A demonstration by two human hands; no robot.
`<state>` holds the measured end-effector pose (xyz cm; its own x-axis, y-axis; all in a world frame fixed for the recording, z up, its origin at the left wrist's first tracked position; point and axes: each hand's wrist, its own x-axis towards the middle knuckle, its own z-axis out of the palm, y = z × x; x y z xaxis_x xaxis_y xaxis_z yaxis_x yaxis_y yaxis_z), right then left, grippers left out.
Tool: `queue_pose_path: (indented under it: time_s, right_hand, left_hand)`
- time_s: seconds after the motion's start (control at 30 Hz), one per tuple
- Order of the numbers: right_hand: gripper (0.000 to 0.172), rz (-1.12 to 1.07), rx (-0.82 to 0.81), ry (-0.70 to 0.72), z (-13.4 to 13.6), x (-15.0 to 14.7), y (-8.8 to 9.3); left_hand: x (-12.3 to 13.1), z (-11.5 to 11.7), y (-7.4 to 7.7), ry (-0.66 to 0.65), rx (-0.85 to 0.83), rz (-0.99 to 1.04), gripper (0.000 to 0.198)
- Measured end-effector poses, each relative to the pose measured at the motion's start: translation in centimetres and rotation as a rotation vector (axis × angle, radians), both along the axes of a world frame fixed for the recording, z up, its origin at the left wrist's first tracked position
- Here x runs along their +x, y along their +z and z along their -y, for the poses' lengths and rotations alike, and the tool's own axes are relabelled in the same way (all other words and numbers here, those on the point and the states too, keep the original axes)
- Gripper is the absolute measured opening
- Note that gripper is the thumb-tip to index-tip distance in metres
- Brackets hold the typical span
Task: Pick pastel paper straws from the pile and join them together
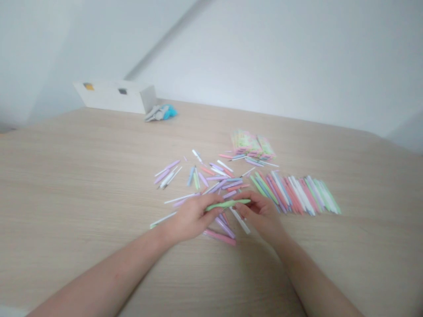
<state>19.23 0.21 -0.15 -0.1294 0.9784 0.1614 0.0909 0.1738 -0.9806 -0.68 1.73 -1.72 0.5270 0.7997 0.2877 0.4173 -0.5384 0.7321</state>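
A green pen (228, 204) is held level between my two hands. My left hand (194, 215) pinches its left end between thumb and fingers, and my right hand (261, 213) grips it near the right end. Under and beyond the hands, loose pens and pen parts in purple, white, pink, blue and green lie scattered, among them a pink piece (220, 237) and a white piece (240, 221) close below. To the right of my right hand, a row of pens (297, 193) lies side by side, slanting.
Stacked small colourful packets (247, 143) lie beyond the loose pens. At the back left of the wooden table (82, 176) stands a white box (112, 97), with a grey and blue crumpled item (160, 113) beside it. A pale wall rises behind.
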Motion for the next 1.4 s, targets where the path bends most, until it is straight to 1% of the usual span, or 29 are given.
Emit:
queue_pose_path:
  time_s: [0.2,0.33,0.47,0.57,0.63,0.7,0.77,0.83,0.87,0.93,0.97,1.07,1.1,1.23,1.4]
  right_hand:
    - [0.011,-0.017,-0.004,0.010,0.0,-0.2,0.2]
    - [0.012,0.075,-0.011,0.006,0.1,-0.1,0.0]
    - [0.021,0.218,-0.042,-0.010,0.0,0.2,-0.6]
    - [0.031,0.315,-0.054,0.002,0.0,0.4,-0.9]
    - [0.038,0.353,-0.052,0.013,0.0,0.5,-0.9]
    - [0.040,0.354,-0.047,0.029,-0.1,0.6,-0.9]
    - [0.035,0.310,-0.044,0.064,-0.2,0.7,-1.0]
    - [0.024,0.227,-0.036,0.104,-0.4,0.9,-1.0]
    - [0.023,0.183,-0.025,0.122,-0.4,1.0,-1.0]
    - [0.029,0.143,0.006,0.127,-0.5,1.2,-0.9]
    - [0.027,0.157,0.024,0.118,-0.6,1.3,-0.8]
    - [0.013,0.260,0.059,0.075,-0.6,1.5,-0.6]
    - [0.012,0.297,0.060,0.064,-0.6,1.5,-0.6]
    - [0.018,0.409,0.019,0.024,-0.5,1.4,-0.5]
    - [0.036,0.482,0.009,0.041,-0.4,1.3,-0.5]
  left_hand:
    - [-0.1,0.1,0.1,0.002,0.042,-0.024,0.022]
    - [-0.1,0.2,0.1,0.009,0.074,-0.079,0.021]
    - [-0.1,0.4,0.1,0.008,0.097,-0.118,0.020]
    - [-0.1,0.4,0.1,-0.007,0.110,-0.124,0.021]
    - [-0.1,0.4,0.1,-0.014,0.117,-0.134,0.020]
    - [-0.1,0.3,0.0,-0.012,0.112,-0.144,0.020]
    - [-0.1,0.2,0.0,0.002,0.095,-0.152,0.020]
    - [-0.1,0.1,0.0,0.025,0.072,-0.162,0.021]
    - [-0.1,0.1,0.0,0.038,0.063,-0.167,0.021]
    - [-0.2,0.0,-0.1,0.057,0.052,-0.174,0.022]
    - [-0.2,0.0,-0.1,0.061,0.052,-0.176,0.022]
    - [-0.3,-0.1,-0.2,0.059,0.062,-0.183,0.022]
    - [-0.2,-0.2,-0.2,0.057,0.066,-0.185,0.022]
    - [-0.2,-0.1,-0.2,0.050,0.088,-0.183,0.022]
    - [-0.1,0.1,-0.2,0.033,0.106,-0.200,0.021]
